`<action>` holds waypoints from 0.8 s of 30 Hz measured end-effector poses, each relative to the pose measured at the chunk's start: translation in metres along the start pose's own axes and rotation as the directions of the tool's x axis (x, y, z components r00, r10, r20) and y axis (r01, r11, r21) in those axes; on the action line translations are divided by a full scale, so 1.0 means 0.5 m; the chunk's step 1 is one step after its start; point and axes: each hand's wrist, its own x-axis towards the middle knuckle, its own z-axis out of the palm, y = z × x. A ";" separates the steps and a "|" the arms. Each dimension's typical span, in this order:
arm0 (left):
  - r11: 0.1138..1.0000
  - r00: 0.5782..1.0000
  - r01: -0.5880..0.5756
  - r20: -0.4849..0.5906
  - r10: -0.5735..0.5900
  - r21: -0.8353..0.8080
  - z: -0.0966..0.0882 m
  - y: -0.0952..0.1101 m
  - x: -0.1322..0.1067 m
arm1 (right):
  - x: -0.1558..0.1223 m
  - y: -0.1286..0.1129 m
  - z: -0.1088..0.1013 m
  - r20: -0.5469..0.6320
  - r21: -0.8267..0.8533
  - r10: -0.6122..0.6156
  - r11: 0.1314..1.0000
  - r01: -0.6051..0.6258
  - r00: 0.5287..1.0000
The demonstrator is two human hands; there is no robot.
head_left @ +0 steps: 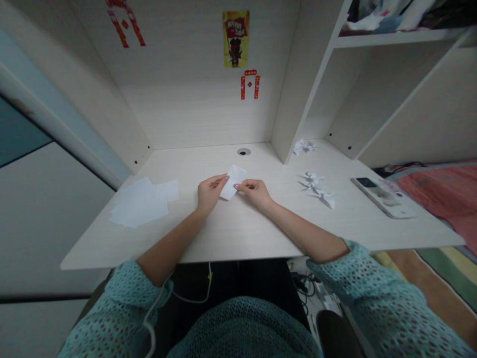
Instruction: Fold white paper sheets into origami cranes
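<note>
A small folded white paper (233, 180) is held just above the pale wooden desk (238, 233), near its middle. My left hand (209, 191) pinches the paper's left edge with its fingertips. On the paper's right edge my right hand (255, 191) is closed in a pinch as well. Both forearms reach out from teal knit sleeves.
A stack of white paper sheets (141, 203) lies at the left of the desk. Several folded paper cranes (316, 186) sit at the right, more of them (303, 146) by the shelf divider. A white phone (383, 197) lies far right. A cable hole (243, 151) is behind the hands.
</note>
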 end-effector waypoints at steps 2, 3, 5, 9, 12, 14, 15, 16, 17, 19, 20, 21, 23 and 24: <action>0.999 0.997 0.037 0.075 -0.034 -0.039 0.000 -0.001 0.001 | 0.000 -0.001 -0.001 -0.022 0.037 -0.010 0.999 0.010 1.000; 0.998 0.992 0.057 0.111 -0.052 -0.036 0.001 -0.002 0.001 | 0.000 -0.002 -0.001 -0.035 0.055 -0.015 0.998 0.017 0.999; 0.995 0.982 0.094 0.162 -0.096 0.017 0.002 -0.006 0.001 | 0.000 -0.005 -0.002 -0.056 0.078 -0.016 0.997 0.021 0.998; 0.969 0.962 0.187 0.168 -0.214 0.161 0.002 -0.013 0.004 | -0.001 -0.010 -0.003 -0.079 0.116 0.014 0.993 -0.005 0.997; 0.954 0.942 0.229 0.205 -0.268 0.192 -0.005 -0.012 0.010 | 0.000 -0.008 -0.004 -0.070 0.136 0.037 0.990 -0.028 0.997; 0.953 0.929 0.228 0.249 -0.275 0.201 -0.013 -0.011 0.014 | 0.003 -0.007 -0.008 -0.058 0.133 0.053 0.990 -0.044 0.997; 0.951 0.925 0.224 0.260 -0.276 0.213 -0.016 -0.011 0.015 | 0.005 -0.006 -0.011 -0.062 0.128 0.063 0.990 -0.054 0.996; 0.948 0.924 0.218 0.264 -0.277 0.232 -0.020 -0.011 0.017 | 0.007 -0.006 -0.016 -0.075 0.121 0.073 0.991 -0.064 0.995; 0.945 0.922 0.214 0.269 -0.280 0.249 -0.022 -0.011 0.018 | 0.010 -0.007 -0.020 -0.102 0.116 0.083 0.991 -0.071 0.991; 0.941 0.913 0.214 0.289 -0.288 0.261 -0.026 -0.013 0.019 | 0.015 -0.008 -0.030 -0.148 0.112 0.084 0.991 -0.068 0.985; 0.942 0.908 0.218 0.302 -0.292 0.255 -0.027 -0.014 0.020 | 0.016 -0.009 -0.034 -0.149 0.112 0.082 0.992 -0.066 0.985; 0.943 0.903 0.223 0.312 -0.296 0.248 -0.028 -0.014 0.020 | 0.018 -0.009 -0.036 -0.154 0.113 0.078 0.992 -0.061 0.985; 0.942 0.901 0.231 0.313 -0.301 0.242 -0.028 -0.014 0.022 | 0.020 -0.010 -0.039 -0.148 0.111 0.075 0.992 -0.058 0.986; 0.940 0.902 0.233 0.306 -0.304 0.248 -0.029 -0.014 0.023 | 0.020 -0.010 -0.040 -0.142 0.106 0.075 0.993 -0.060 0.987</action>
